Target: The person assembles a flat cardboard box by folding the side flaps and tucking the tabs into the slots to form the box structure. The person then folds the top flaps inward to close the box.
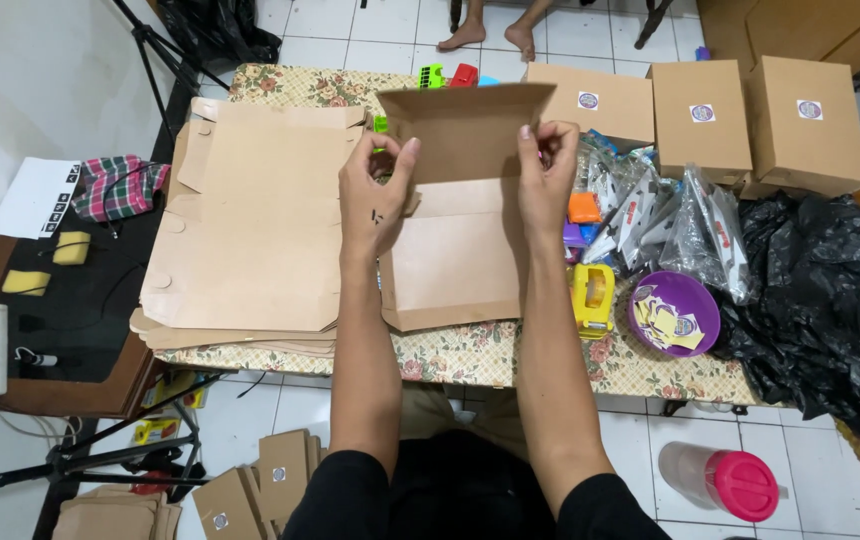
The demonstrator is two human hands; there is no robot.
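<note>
Floral-cloth table (470, 360) stands on white tiled floor (250, 420). Left hand (375, 195) and right hand (547, 170) fingers are clamped on the flat brown cardboard box blank (460, 250).

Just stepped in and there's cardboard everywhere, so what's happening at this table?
A person is folding a flat cardboard box blank on the flowered table. The left hand and right hand grip the far flap, bent up toward them. A stack of unfolded blanks lies to the left. Three finished boxes stand at the back right, with packaged toys, a yellow tape dispenser and a purple bowl of stickers nearby.
</note>
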